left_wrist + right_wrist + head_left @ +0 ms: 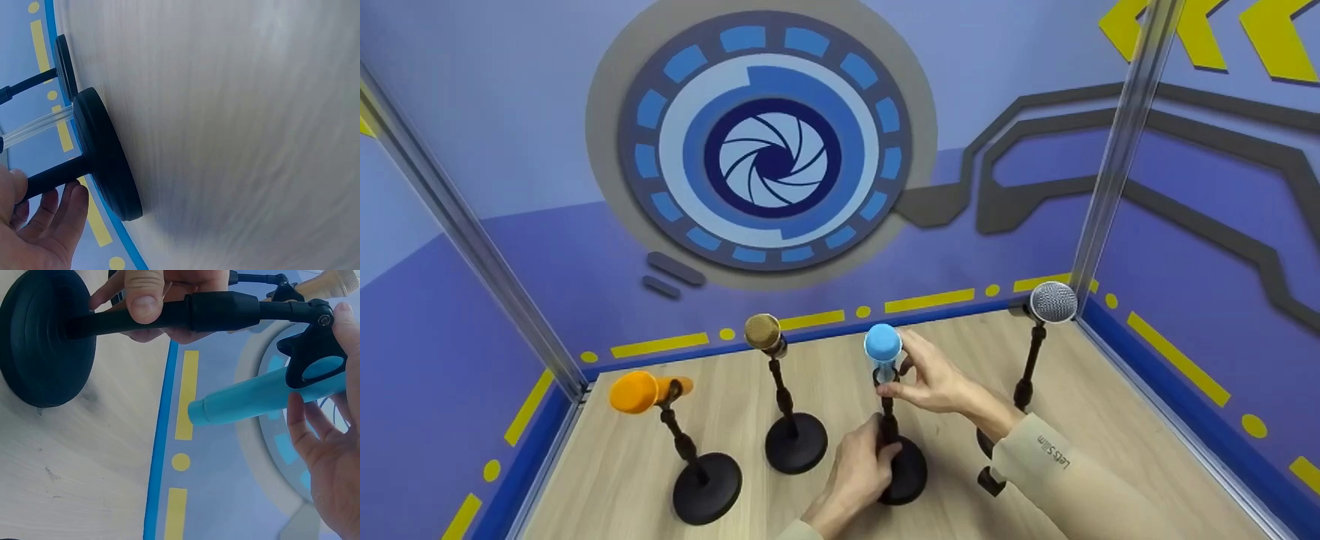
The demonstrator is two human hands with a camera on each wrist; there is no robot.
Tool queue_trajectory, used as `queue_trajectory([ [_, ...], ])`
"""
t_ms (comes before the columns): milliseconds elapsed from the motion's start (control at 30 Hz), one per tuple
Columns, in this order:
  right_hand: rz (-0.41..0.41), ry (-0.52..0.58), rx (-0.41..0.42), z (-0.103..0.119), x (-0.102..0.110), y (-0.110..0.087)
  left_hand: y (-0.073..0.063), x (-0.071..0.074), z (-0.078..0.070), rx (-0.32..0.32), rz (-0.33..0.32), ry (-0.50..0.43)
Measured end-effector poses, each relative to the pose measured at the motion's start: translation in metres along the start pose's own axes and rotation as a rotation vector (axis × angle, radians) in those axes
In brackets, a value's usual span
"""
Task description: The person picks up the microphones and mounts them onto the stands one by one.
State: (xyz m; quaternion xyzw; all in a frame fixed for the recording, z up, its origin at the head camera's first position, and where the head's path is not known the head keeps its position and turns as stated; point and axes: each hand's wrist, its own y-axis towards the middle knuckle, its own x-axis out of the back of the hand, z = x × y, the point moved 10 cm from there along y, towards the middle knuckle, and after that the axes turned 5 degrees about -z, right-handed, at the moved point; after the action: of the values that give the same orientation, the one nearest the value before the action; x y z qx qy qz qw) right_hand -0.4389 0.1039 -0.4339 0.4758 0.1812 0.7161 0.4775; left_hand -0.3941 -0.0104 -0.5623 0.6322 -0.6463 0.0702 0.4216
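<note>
A light blue microphone (883,342) sits in the black clip (301,349) of a short desk stand with a round base (911,476). My right hand (934,379) holds the microphone beside the clip, thumb on the near side and fingers behind. In the right wrist view, the microphone's plain blue handle slants down past the clip. Lower down, my left hand (855,465) grips the stand's black pole (56,177) just above the base. The base is upright on the table.
To the left stand an orange microphone (634,392) and a gold-headed microphone (763,331), each on a black stand. A silver-headed microphone (1054,302) stands at the right, its base partly hidden by my right sleeve (1065,472). Blue panel walls (540,300) enclose the wooden table (607,465).
</note>
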Motion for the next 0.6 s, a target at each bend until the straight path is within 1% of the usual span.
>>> queue_trajectory([
  [100, -0.012, -0.032, 0.034, 0.002, 0.001, -0.003, 0.0, 0.0, -0.004, -0.03, -0.011, 0.009],
  [233, -0.044, -0.101, 0.09, 0.008, 0.001, -0.009, 0.0, 0.003, -0.005, -0.043, -0.041, 0.028],
  [367, -0.065, -0.197, 0.097, 0.012, 0.002, -0.013, 0.0, 0.004, -0.005, -0.053, -0.063, 0.056],
  [467, -0.05, -0.26, 0.089, 0.013, 0.001, -0.013, 0.001, 0.003, -0.006, -0.05, -0.068, 0.066],
  [533, -0.044, -0.293, 0.097, 0.015, 0.0, -0.012, 0.002, 0.002, -0.005, -0.037, -0.07, 0.062],
  [600, -0.042, -0.314, 0.115, 0.017, -0.002, -0.012, 0.003, 0.002, -0.005, -0.038, -0.072, 0.056],
])
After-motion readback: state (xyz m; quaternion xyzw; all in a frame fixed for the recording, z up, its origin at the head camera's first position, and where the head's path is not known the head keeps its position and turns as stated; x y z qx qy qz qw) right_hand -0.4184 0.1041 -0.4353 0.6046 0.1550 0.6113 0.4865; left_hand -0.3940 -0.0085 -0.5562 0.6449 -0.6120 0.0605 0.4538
